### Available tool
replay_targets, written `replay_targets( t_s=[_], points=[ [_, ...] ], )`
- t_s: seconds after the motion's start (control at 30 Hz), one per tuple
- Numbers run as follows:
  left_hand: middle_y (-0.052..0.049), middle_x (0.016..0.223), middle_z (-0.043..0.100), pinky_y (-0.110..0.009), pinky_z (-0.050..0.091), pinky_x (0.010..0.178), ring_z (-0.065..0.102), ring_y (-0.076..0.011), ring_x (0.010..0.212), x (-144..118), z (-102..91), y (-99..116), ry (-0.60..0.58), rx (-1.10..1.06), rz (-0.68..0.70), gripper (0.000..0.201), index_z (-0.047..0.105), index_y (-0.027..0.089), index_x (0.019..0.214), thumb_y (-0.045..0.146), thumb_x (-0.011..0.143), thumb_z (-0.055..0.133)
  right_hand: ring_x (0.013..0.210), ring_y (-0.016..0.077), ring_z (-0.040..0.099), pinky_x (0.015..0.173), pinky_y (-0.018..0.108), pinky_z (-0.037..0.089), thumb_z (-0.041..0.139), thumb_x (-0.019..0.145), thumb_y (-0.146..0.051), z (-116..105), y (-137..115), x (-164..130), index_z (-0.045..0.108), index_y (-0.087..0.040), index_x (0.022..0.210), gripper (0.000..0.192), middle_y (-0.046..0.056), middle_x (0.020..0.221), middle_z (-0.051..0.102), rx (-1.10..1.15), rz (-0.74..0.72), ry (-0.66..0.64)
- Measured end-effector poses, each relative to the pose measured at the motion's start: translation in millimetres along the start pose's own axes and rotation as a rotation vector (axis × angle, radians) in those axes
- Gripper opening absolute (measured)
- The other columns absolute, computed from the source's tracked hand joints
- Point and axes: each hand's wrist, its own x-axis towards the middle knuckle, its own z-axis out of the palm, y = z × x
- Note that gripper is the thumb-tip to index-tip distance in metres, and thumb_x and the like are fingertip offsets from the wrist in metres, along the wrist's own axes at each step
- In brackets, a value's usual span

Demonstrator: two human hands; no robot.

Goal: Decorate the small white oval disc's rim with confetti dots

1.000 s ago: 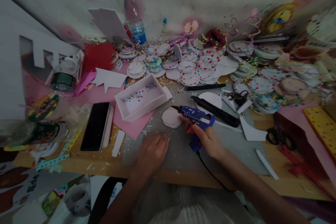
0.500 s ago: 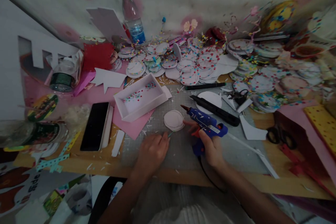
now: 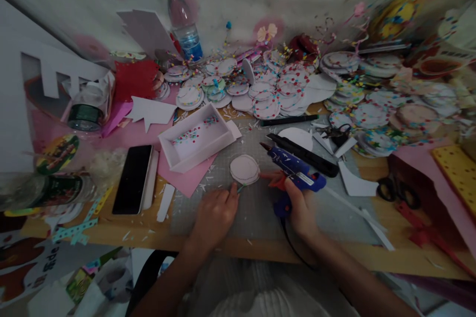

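Observation:
My right hand (image 3: 299, 208) is wrapped round the handle of a blue hot glue gun (image 3: 297, 167), its nozzle pointing left and away from me. The nozzle is above and to the right of a small white paper disc (image 3: 244, 169) that lies on the grey cutting mat (image 3: 230, 223). By the disc's lower edge is my left hand (image 3: 217, 213), with bent fingers pressed together. A thin greenish tip (image 3: 242, 188) sticks out from those fingers; what it belongs to is hidden. A cable hangs from the gun's handle.
Behind the disc stand a white paper box (image 3: 197, 139) with confetti, a black utility knife (image 3: 307, 156) and a marker (image 3: 290, 120). Stacks of decorated paper discs (image 3: 266, 91) line the wall. A phone (image 3: 133, 179) lies left, scissors (image 3: 398, 193) right. A bottle (image 3: 185, 25) stands behind.
The glue gun has shifted slightly right and away from me, so its nozzle is farther from the disc. My left hand stays by the disc. The whole view has moved a little.

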Motion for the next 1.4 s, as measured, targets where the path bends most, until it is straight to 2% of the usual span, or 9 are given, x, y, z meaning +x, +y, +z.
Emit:
replay_targets(
  t_s=[0.13, 0.27, 0.57, 0.83, 1.0, 1.13, 1.23, 1.4],
  points=[
    [-0.003, 0.063, 0.059, -0.031, 0.046, 0.054, 0.060, -0.0190, 0.058, 0.6, -2.1, 2.9, -0.060, 0.033, -0.001, 0.025, 0.063, 0.005, 0.112, 0.014, 0.091, 0.054, 0.104, 0.0253, 0.064, 0.093, 0.040, 0.044, 0.045, 0.092, -0.047, 2.5, 1.5, -0.8, 0.064, -0.024, 0.077, 0.034, 0.005, 0.101, 0.073, 0.014, -0.002, -0.082],
    [-0.004, 0.063, 0.060, -0.032, 0.048, 0.053, 0.061, -0.0204, 0.058, 2.3, -3.5, 6.2, -0.103, 0.059, -0.005, 0.026, 0.063, 0.003, 0.112, 0.012, 0.090, 0.054, 0.107, 0.0252, 0.062, 0.097, 0.041, 0.042, 0.045, 0.092, -0.047, 3.8, 1.2, -0.3, 0.064, -0.023, 0.078, 0.033, 0.006, 0.108, 0.072, 0.008, 0.017, -0.091],
    [-0.004, 0.062, 0.062, -0.031, 0.048, 0.054, 0.062, -0.0203, 0.059, 5.8, -3.8, 5.8, -0.073, 0.011, -0.038, 0.024, 0.066, 0.005, 0.108, 0.016, 0.090, 0.056, 0.108, 0.0247, 0.062, 0.095, 0.040, 0.044, 0.046, 0.092, -0.046, 3.2, 4.0, -2.1, 0.064, -0.024, 0.079, 0.032, 0.005, 0.112, 0.071, -0.037, 0.022, -0.089],
    [-0.007, 0.068, 0.067, -0.032, 0.051, 0.057, 0.065, -0.0212, 0.063, 6.1, -7.4, 6.9, -0.150, -0.014, -0.079, 0.026, 0.064, 0.006, 0.112, 0.017, 0.093, 0.050, 0.108, 0.0261, 0.061, 0.094, 0.042, 0.045, 0.048, 0.091, -0.047, 2.9, 2.7, -2.3, 0.065, -0.023, 0.079, 0.032, 0.006, 0.112, 0.071, -0.070, 0.040, -0.085],
    [-0.008, 0.075, 0.070, -0.032, 0.055, 0.061, 0.067, -0.0212, 0.068, 4.6, -10.6, 2.1, -0.158, -0.117, -0.131, 0.028, 0.064, 0.009, 0.113, 0.023, 0.096, 0.047, 0.108, 0.0263, 0.062, 0.097, 0.043, 0.043, 0.048, 0.091, -0.045, 2.6, 3.2, -1.6, 0.067, -0.023, 0.082, 0.031, 0.006, 0.112, 0.071, -0.097, 0.018, -0.081],
    [-0.010, 0.086, 0.073, -0.034, 0.057, 0.069, 0.069, -0.0219, 0.077, 0.1, -12.8, 0.7, -0.107, -0.274, -0.259, 0.030, 0.063, 0.012, 0.114, 0.027, 0.098, 0.044, 0.104, 0.0265, 0.063, 0.095, 0.044, 0.044, 0.049, 0.090, -0.046, 3.5, 2.6, -1.5, 0.068, -0.023, 0.083, 0.031, 0.007, 0.108, 0.072, -0.107, 0.003, -0.056],
    [-0.010, 0.100, 0.072, -0.034, 0.056, 0.078, 0.068, -0.0214, 0.089, -2.9, -14.4, 3.2, -0.076, -0.446, -0.343, 0.031, 0.057, 0.015, 0.123, 0.027, 0.097, 0.045, 0.103, 0.0266, 0.063, 0.094, 0.043, 0.045, 0.050, 0.090, -0.047, 4.6, 0.6, -2.0, 0.069, -0.022, 0.083, 0.032, 0.007, 0.105, 0.073, -0.106, 0.015, -0.047],
    [-0.010, 0.114, 0.067, -0.037, 0.054, 0.086, 0.064, -0.0212, 0.103, -4.7, -11.1, 6.3, -0.107, -0.552, -0.339, 0.040, 0.040, 0.021, 0.138, 0.023, 0.099, 0.040, 0.103, 0.0281, 0.063, 0.089, 0.042, 0.047, 0.051, 0.087, -0.051, 5.9, -2.5, -2.5, 0.068, -0.022, 0.081, 0.034, 0.008, 0.104, 0.073, -0.099, 0.056, -0.031]
  ],
)
